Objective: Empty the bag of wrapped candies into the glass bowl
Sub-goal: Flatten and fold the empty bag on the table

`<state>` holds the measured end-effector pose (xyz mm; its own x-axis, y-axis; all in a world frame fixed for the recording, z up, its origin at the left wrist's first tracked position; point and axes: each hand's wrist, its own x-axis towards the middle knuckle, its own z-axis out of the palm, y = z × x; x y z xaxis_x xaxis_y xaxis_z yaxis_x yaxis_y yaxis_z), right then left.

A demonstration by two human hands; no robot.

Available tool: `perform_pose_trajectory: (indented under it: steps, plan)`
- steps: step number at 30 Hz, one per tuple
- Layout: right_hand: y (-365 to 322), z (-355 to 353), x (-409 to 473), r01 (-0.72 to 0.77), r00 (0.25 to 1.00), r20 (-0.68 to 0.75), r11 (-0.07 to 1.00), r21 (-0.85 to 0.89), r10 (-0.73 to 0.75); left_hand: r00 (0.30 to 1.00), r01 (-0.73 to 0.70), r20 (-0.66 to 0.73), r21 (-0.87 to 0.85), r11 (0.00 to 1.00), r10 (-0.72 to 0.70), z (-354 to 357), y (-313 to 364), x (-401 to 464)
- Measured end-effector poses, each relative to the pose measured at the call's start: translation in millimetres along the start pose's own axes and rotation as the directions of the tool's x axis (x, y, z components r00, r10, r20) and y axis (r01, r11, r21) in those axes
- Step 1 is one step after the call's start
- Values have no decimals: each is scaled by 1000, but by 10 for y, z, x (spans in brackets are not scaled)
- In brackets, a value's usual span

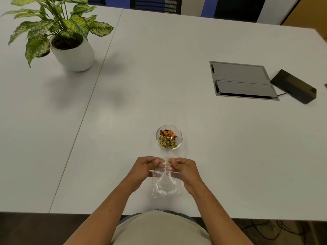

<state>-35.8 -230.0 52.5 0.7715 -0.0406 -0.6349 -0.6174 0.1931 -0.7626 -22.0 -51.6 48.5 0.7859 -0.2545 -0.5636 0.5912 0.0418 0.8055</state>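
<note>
At the top edge of the clear bag [166,184], the fingers [155,161] of both hands are closed on the plastic, thumbs pressed against the near side and the other fingers curled behind it. The left hand [144,167] pinches the left part of the edge and the right hand [185,169] the right part, with the two thumbs close together near the middle. The bag hangs or lies toward the person from that grip, crumpled and see-through, and looks empty; whether its lower end rests on the surface [230,147] cannot be told. Both bare forearms reach in from the near edge, either side of a beige-clad torso.

Just beyond the hands, apart from them, stands the glass bowl [180,138], upright on the white surface. The candies [167,140] lie heaped inside it: mostly gold wrappers toward the near side, a few orange and dark ones at the far side.

Farther out, a seam runs through the surface on the left. Beyond it at the far left stands a plant [58,23] with speckled green leaves in a white pot [76,55]. At the far right, a grey hatch [242,80] with two flaps is set flush in the surface, and just right of it lies a black box [294,85] with a cable leading toward the hatch.
</note>
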Motion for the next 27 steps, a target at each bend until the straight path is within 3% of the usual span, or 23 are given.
perform_pose_trajectory:
  steps: [10,15,22,27]
  plan:
    - [42,-96,29,-129,985,128,988,87,117,992,97,84,-82,992,-91,-88,-62,15]
    - [52,-116,32,-107,988,109,994,3,106,986,145,106,-140,979,-131,-122,-99,27]
    - [103,-113,78,-60,997,-58,996,-69,56,988,101,-115,-42,994,-105,-95,-131,78]
    - [159,-125,153,-50,989,-142,996,-74,39,948,76,-313,61,995,-53,-21,-165,140]
